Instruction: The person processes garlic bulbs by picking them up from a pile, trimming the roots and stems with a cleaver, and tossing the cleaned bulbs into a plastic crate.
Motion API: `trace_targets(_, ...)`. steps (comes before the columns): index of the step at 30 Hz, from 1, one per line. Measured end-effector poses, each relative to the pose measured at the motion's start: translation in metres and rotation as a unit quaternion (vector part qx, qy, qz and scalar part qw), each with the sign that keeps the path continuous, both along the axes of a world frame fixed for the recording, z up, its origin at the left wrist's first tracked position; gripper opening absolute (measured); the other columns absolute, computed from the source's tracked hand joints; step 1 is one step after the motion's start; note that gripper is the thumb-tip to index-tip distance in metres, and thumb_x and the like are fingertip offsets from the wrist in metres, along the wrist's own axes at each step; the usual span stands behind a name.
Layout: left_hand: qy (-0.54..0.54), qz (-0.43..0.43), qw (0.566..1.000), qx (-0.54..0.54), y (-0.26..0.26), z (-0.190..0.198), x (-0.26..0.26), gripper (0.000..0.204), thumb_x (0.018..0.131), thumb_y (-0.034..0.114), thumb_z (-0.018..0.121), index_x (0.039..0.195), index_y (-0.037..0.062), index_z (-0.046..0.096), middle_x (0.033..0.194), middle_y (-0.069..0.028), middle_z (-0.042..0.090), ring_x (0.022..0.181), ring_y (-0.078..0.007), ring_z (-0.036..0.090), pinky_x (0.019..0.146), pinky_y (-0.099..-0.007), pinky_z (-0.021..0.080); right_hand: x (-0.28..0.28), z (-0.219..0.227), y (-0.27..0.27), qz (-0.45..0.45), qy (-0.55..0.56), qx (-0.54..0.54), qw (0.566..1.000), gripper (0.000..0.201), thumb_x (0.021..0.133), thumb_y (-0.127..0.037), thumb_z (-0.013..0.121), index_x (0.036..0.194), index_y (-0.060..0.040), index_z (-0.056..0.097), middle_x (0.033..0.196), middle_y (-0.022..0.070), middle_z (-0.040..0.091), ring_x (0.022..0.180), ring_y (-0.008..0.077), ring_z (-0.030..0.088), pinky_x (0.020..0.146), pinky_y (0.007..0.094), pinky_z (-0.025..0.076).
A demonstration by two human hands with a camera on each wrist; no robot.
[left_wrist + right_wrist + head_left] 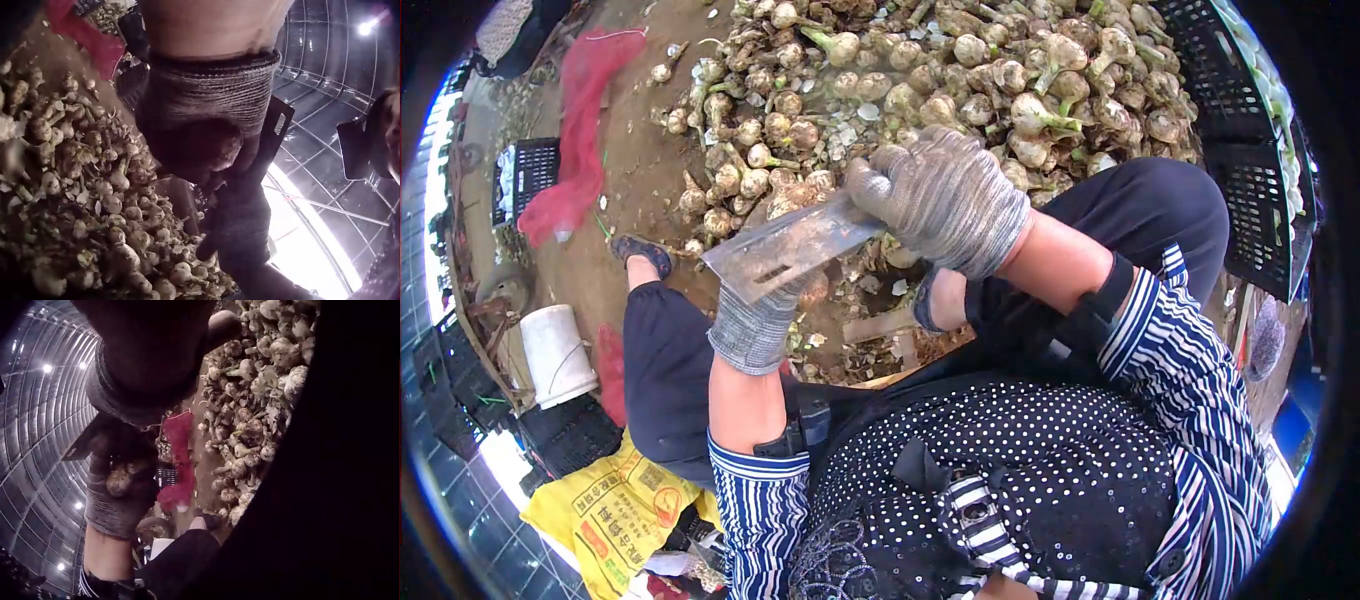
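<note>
My gloved right hand (945, 200) grips one end of a broad flat metal blade (785, 245), which has a slot near its far end. The blade lies across the view of my gloved left hand (755, 325), hiding its fingers in the head view. In the right wrist view, a dirt-covered bulb (119, 481) sits in the curled fingers of my left hand (112, 509), close beside the blade (87, 434). The left wrist view has both hands close together, the left (197, 119) above the right (240, 219).
A large heap of bulbs with stems (1040, 80) spreads across the ground ahead. Black crates (1250, 180) stand at the right. To the left are red netting (580, 130), a white bucket (558, 355) and a yellow sack (615, 515).
</note>
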State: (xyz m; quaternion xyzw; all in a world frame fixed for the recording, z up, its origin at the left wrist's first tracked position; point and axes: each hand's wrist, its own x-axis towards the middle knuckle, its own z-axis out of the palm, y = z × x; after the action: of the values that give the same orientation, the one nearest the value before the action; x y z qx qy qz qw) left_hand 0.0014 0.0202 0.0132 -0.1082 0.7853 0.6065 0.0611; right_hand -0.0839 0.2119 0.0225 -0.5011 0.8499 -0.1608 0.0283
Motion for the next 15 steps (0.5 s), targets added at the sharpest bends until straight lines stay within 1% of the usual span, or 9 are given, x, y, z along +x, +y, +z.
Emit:
trace_targets(3, -0.030, 0.026, 0.998, 0.056, 0.006, 0.009, 0.004, 0.040, 0.077, 0.012, 0.064, 0.111, -0.0024, 0.049, 0.089, -0.0116, 0.059, 0.068, -0.0173, 0.060, 0.057, -0.0305, 0.054, -0.004, -0.006, 0.005, 0.017, 0.056, -0.058, 0.997, 0.036, 0.072, -0.018, 0.059, 0.104, -0.0043, 0.053, 0.080, 0.0090, 0.059, 0.071, 0.0272, 0.060, 0.062, 0.0389, 0.047)
trace_targets(5, -0.074, 0.055, 0.991, 0.097, 0.007, 0.017, 0.006, 0.039, 0.077, 0.013, 0.063, 0.110, -0.0033, 0.050, 0.089, -0.0120, 0.058, 0.067, -0.0172, 0.060, 0.057, -0.0306, 0.054, -0.010, -0.016, 0.002, 0.016, 0.047, -0.051, 0.997, 0.032, 0.071, -0.018, 0.060, 0.100, -0.0047, 0.055, 0.079, 0.0091, 0.059, 0.069, 0.0274, 0.060, 0.061, 0.0392, 0.047)
trace_targets(7, -0.095, 0.084, 0.982, 0.139, 0.007, 0.031, 0.012, 0.037, 0.078, 0.013, 0.062, 0.109, -0.0041, 0.051, 0.089, -0.0125, 0.058, 0.065, -0.0172, 0.060, 0.056, -0.0307, 0.054, -0.021, -0.027, -0.001, -0.083, 0.021, 0.011, 0.996, 0.015, 0.074, -0.016, 0.058, 0.086, -0.0091, 0.064, 0.075, 0.0121, 0.064, 0.071, 0.0294, 0.066, 0.062, 0.0422, 0.051)
trace_targets(8, 0.000, 0.068, 0.968, 0.241, 0.001, 0.033, 0.022, 0.040, 0.076, 0.014, 0.065, 0.108, -0.0050, 0.052, 0.090, -0.0131, 0.059, 0.063, -0.0162, 0.059, 0.055, -0.0302, 0.055, -0.038, -0.024, 0.003, -0.148, -0.090, 0.147, 0.974, 0.015, 0.076, -0.015, 0.057, 0.086, -0.0077, 0.064, 0.079, 0.0150, 0.065, 0.076, 0.0307, 0.065, 0.065, 0.0427, 0.051)
trace_targets(9, 0.008, 0.078, 0.954, 0.289, -0.003, 0.049, 0.023, 0.053, 0.074, 0.006, 0.069, 0.121, -0.0023, 0.047, 0.105, -0.0184, 0.060, 0.085, -0.0230, 0.062, 0.062, -0.0330, 0.055, -0.045, -0.039, 0.007, -0.196, -0.075, 0.129, 0.969, 0.017, 0.076, -0.015, 0.056, 0.090, -0.0078, 0.063, 0.079, 0.0151, 0.065, 0.076, 0.0322, 0.065, 0.066, 0.0430, 0.051)
trace_targets(11, -0.010, 0.197, 0.889, 0.413, -0.024, 0.034, 0.023, 0.053, 0.071, 0.006, 0.071, 0.119, -0.0021, 0.048, 0.104, -0.0158, 0.061, 0.087, -0.0233, 0.062, 0.062, -0.0339, 0.056, -0.038, -0.044, 0.006, -0.210, -0.066, -0.001, 0.976, 0.018, 0.079, -0.017, 0.054, 0.094, -0.0091, 0.061, 0.079, 0.0142, 0.065, 0.076, 0.0328, 0.064, 0.067, 0.0425, 0.051)
trace_targets(12, 0.017, 0.130, 0.960, 0.247, -0.014, 0.054, 0.017, 0.057, 0.069, 0.003, 0.071, 0.121, 0.0010, 0.046, 0.102, -0.0136, 0.060, 0.089, -0.0223, 0.061, 0.065, -0.0333, 0.056, -0.032, -0.022, -0.004, -0.246, -0.128, 0.060, 0.959, 0.019, 0.081, -0.019, 0.053, 0.096, -0.0091, 0.059, 0.079, 0.0152, 0.065, 0.076, 0.0336, 0.063, 0.068, 0.0421, 0.050)
trace_targets(13, 0.017, 0.127, 0.959, 0.251, -0.015, 0.049, 0.012, 0.057, 0.069, 0.003, 0.071, 0.121, 0.0010, 0.046, 0.102, -0.0136, 0.060, 0.089, -0.0223, 0.061, 0.065, -0.0333, 0.056, -0.027, -0.015, -0.010, -0.249, -0.216, 0.027, 0.944, 0.023, 0.083, -0.025, 0.058, 0.097, -0.0066, 0.055, 0.079, 0.0157, 0.062, 0.073, 0.0335, 0.061, 0.063, 0.0416, 0.049)
trace_targets(15, -0.031, 0.135, 0.964, 0.227, -0.016, 0.030, 0.015, 0.061, 0.068, 0.000, 0.070, 0.123, 0.0061, 0.044, 0.100, -0.0109, 0.060, 0.090, -0.0195, 0.060, 0.070, -0.0308, 0.055, -0.017, -0.018, -0.012, -0.250, -0.235, 0.025, 0.939, 0.027, 0.082, -0.025, 0.061, 0.101, -0.0055, 0.056, 0.080, 0.0129, 0.063, 0.071, 0.0276, 0.062, 0.063, 0.0380, 0.049)
